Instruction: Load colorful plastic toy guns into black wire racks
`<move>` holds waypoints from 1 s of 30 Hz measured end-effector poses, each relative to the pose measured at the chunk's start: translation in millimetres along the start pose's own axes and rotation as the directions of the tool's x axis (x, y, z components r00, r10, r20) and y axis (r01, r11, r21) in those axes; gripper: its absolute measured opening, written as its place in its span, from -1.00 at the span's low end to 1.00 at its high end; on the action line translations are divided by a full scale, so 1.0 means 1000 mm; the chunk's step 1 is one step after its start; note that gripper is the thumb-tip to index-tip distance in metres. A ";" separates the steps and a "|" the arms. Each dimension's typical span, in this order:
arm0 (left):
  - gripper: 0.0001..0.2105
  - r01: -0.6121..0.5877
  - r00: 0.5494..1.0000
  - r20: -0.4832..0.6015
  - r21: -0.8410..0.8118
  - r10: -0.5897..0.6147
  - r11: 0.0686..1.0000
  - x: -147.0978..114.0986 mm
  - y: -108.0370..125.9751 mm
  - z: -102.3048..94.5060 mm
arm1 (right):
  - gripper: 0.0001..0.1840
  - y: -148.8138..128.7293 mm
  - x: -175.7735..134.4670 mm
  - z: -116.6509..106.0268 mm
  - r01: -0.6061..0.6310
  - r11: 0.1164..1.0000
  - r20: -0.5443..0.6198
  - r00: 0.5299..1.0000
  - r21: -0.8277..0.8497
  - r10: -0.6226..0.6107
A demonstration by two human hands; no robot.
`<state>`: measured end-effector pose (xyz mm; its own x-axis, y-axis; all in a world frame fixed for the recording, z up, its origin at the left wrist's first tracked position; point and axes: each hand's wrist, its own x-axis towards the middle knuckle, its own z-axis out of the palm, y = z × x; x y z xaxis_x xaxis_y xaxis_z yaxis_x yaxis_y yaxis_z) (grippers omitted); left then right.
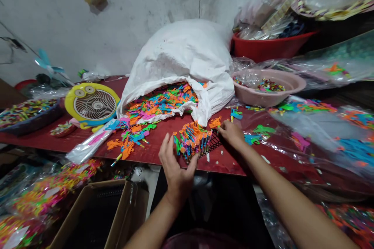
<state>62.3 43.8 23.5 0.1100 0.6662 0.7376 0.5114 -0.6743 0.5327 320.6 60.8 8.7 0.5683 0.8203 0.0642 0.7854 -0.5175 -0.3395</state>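
A black mesh rack lies near the front edge of the red table, its left part packed with upright small plastic toys in orange, green, blue and pink, several with round orange tops. My left hand curves around the left end of the rack, fingers and thumb spread apart; whether it touches the toys is unclear. At the rack's right end, my right hand has its fingertips closed on the rack's edge. Just beyond those fingertips lies a loose orange toy piece. More loose pieces lie left of the rack.
Behind the rack, a large white sack spills colourful pieces. A yellow fan stands left of it; a pink basin sits right. Plastic bags of pieces cover the right side. An open cardboard box stands below the table's front edge.
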 end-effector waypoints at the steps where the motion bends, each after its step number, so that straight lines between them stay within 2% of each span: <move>1: -0.17 0.061 0.998 0.003 -0.013 -0.061 0.998 -0.014 -0.007 0.006 | -0.70 -0.006 0.006 0.001 -0.013 1.000 0.012 1.000 -0.023 0.013; 4: -0.16 0.235 0.964 0.147 -0.071 -0.223 0.969 -0.039 -0.027 0.026 | -0.66 -0.018 0.018 0.003 -0.029 0.997 0.054 0.998 -0.073 0.033; 7: -0.25 0.317 0.924 0.256 -0.104 -0.283 0.943 -0.039 -0.041 0.036 | -0.70 -0.016 0.024 0.003 -0.003 0.994 0.103 0.995 -0.108 0.015; 12: -0.28 0.339 0.905 0.315 -0.133 -0.285 0.931 -0.016 -0.062 0.039 | -0.80 0.002 0.020 -0.006 0.097 0.987 0.166 0.983 -0.131 -0.074; 15: -0.31 0.326 0.868 0.437 -0.144 -0.236 0.934 0.005 -0.080 0.039 | -0.83 0.014 0.011 -0.013 0.122 0.983 0.181 0.979 -0.137 -0.096; 17: -0.33 0.271 0.848 0.500 -0.130 -0.173 0.954 0.017 -0.093 0.040 | -0.81 0.024 0.005 -0.017 0.119 0.983 0.170 0.981 -0.142 -0.094; 20: -0.19 0.249 0.878 0.446 -0.117 -0.173 0.962 0.023 -0.103 0.045 | -0.80 0.043 -0.001 -0.018 0.099 0.992 0.083 0.992 -0.073 -0.093; 23: -0.14 0.312 0.893 0.386 -0.165 -0.229 0.936 0.016 -0.099 0.056 | -0.85 0.057 -0.007 -0.012 0.113 0.976 -0.032 0.994 0.185 -0.109; 25: -0.15 0.319 0.889 0.388 -0.148 -0.242 0.936 0.011 -0.093 0.062 | -0.83 0.057 -0.013 -0.007 0.141 0.882 -0.065 0.990 0.450 -0.125; 27: -0.15 0.312 0.880 0.405 -0.096 -0.249 0.945 0.009 -0.090 0.065 | -0.74 0.048 -0.020 -0.004 0.121 0.717 -0.045 0.991 0.686 -0.123; 30: -0.16 0.311 0.861 0.442 -0.065 -0.252 0.948 0.017 -0.095 0.067 | -0.64 0.029 -0.028 -0.001 0.046 0.513 0.027 0.991 0.857 -0.134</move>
<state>72.4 140.8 -42.4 0.3424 0.8843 0.3173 0.4635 -0.4528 0.7617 327.7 22.1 -2.6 0.4512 0.8885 0.0834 0.2191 -0.0197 -0.9755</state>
